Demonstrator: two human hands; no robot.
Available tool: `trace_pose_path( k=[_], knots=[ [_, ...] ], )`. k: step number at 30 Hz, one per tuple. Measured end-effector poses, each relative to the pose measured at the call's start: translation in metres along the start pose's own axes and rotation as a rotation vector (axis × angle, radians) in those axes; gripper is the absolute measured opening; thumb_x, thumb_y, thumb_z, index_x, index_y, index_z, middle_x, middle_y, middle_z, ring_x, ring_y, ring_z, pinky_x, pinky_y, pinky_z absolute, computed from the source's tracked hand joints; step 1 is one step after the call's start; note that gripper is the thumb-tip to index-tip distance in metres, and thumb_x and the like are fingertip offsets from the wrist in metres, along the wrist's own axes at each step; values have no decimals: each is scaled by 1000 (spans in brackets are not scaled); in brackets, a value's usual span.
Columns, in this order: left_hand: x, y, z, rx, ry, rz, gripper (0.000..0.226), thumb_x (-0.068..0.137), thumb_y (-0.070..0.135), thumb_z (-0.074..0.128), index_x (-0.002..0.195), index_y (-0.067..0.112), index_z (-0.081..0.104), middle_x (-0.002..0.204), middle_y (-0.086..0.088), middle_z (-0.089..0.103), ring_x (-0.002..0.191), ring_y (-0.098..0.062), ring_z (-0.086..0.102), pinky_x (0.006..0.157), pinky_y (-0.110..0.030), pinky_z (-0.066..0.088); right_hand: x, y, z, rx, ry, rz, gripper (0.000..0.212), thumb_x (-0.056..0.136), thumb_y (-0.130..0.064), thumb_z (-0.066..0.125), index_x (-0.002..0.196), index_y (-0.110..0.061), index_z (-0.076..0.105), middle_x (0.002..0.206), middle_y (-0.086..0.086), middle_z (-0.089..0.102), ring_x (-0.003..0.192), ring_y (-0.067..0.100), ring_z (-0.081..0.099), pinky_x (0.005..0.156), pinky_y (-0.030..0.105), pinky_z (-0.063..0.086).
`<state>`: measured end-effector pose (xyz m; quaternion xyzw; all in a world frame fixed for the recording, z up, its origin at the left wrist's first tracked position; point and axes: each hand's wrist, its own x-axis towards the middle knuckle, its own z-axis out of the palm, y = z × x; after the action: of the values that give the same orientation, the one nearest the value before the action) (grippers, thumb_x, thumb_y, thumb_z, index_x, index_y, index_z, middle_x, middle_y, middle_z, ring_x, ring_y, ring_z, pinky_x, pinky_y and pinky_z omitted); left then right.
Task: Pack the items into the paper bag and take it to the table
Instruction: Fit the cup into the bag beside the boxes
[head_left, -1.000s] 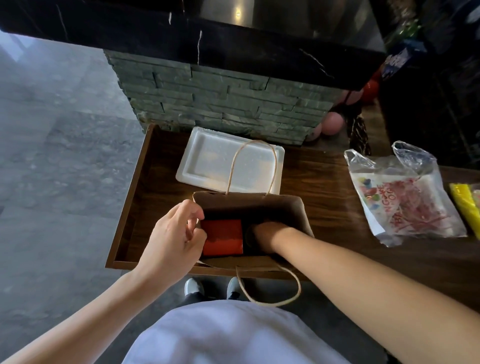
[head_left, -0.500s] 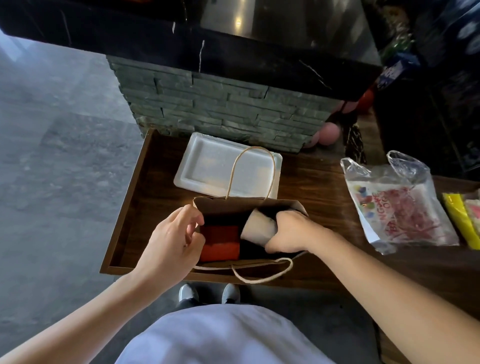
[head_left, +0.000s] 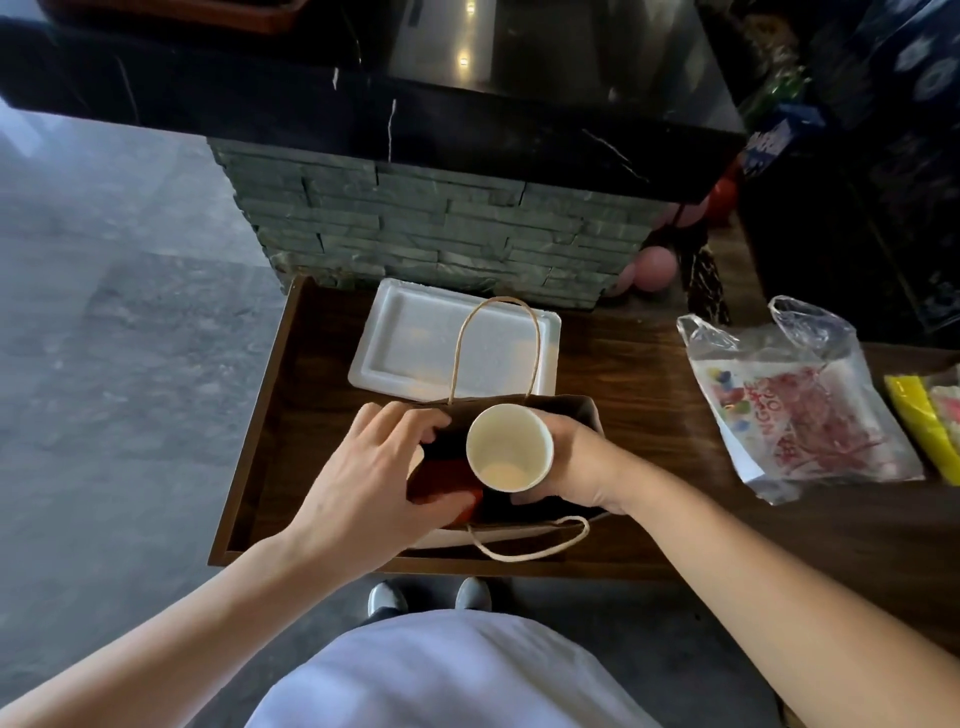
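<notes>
A brown paper bag (head_left: 566, 406) with twine handles stands open on the wooden counter (head_left: 639, 374). My right hand (head_left: 582, 462) grips a white paper cup (head_left: 508, 448), upright and empty, held over the bag's mouth. My left hand (head_left: 371, 475) reaches into the left side of the bag, fingers spread over a red item (head_left: 447, 496) that lies inside. Most of the bag's inside is hidden by my hands and the cup.
A white foam tray (head_left: 415, 338) lies just behind the bag. A clear plastic bag with printed contents (head_left: 795, 400) sits to the right, with a yellow packet (head_left: 919, 421) beyond it. A stone-faced pillar (head_left: 431, 234) under a black marble top stands behind. The counter's left edge drops to grey floor.
My right hand has lifted out of the bag with the paper cup and turned it upright. My left hand moved from the bag's rim into the bag over the red item.
</notes>
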<state>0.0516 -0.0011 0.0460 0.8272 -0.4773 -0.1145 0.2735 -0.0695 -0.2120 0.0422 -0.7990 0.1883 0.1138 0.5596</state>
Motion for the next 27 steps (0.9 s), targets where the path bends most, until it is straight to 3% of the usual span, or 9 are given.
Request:
trace_pose_path(
  k=[3, 7, 11, 13, 16, 20, 24, 27],
  knots=[
    [10, 13, 1, -78, -48, 11, 87, 66, 71, 70, 139, 32, 45, 126, 14, 61, 119, -10, 39, 96, -30, 40, 0, 6, 1, -35, 51, -69, 79, 62, -5, 90, 122, -44, 57, 120, -12, 66, 118, 8, 56, 100, 34, 48],
    [21, 23, 4, -74, -17, 85, 64, 74, 57, 76, 128, 28, 59, 119, 12, 68, 111, -12, 46, 92, -39, 47, -11, -4, -3, -83, 21, -42, 85, 62, -15, 91, 116, -65, 48, 116, -35, 58, 115, -9, 51, 86, 6, 46],
    [24, 23, 13, -77, 2, 103, 54, 77, 47, 77, 123, 23, 61, 115, 8, 69, 109, -16, 51, 90, -38, 46, -22, -8, -7, -70, 103, -69, 95, 59, -22, 94, 133, -44, 38, 128, -15, 52, 121, 4, 49, 97, 24, 47],
    [26, 25, 18, -84, 0, 109, 57, 78, 46, 76, 127, 23, 58, 116, 8, 69, 109, -16, 53, 90, -38, 46, -27, -11, -7, -91, 141, -75, 94, 59, -27, 94, 130, -41, 35, 127, -10, 47, 119, 7, 48, 93, 30, 51],
    [29, 26, 23, -51, 2, 117, 57, 79, 46, 75, 128, 23, 57, 116, 7, 69, 110, -18, 54, 90, -40, 45, -28, -14, -8, -133, 207, -80, 83, 58, -32, 94, 124, -34, 44, 124, -9, 47, 117, 9, 48, 92, 34, 52],
    [28, 23, 22, -71, 16, 106, 52, 84, 43, 71, 129, 23, 56, 114, 7, 68, 109, -17, 55, 89, -39, 44, -25, -15, -10, -75, 260, -72, 92, 56, -35, 94, 129, -42, 39, 116, -10, 55, 107, 7, 57, 83, 24, 55],
    [21, 15, 20, 37, 46, 101, 48, 79, 26, 76, 124, 23, 61, 117, 0, 63, 108, -23, 47, 85, -37, 41, -21, -17, -13, -368, 144, -26, 81, 59, -32, 87, 124, -45, 39, 121, -13, 52, 107, 11, 52, 81, 30, 54],
    [12, 8, 20, 62, 129, -16, 56, 67, 9, 78, 120, 17, 61, 120, -9, 46, 109, -29, 39, 87, -44, 46, -19, -18, -13, -545, -25, 109, 82, 62, -26, 82, 124, -39, 30, 126, -8, 39, 110, 16, 46, 79, 32, 55]
  ],
)
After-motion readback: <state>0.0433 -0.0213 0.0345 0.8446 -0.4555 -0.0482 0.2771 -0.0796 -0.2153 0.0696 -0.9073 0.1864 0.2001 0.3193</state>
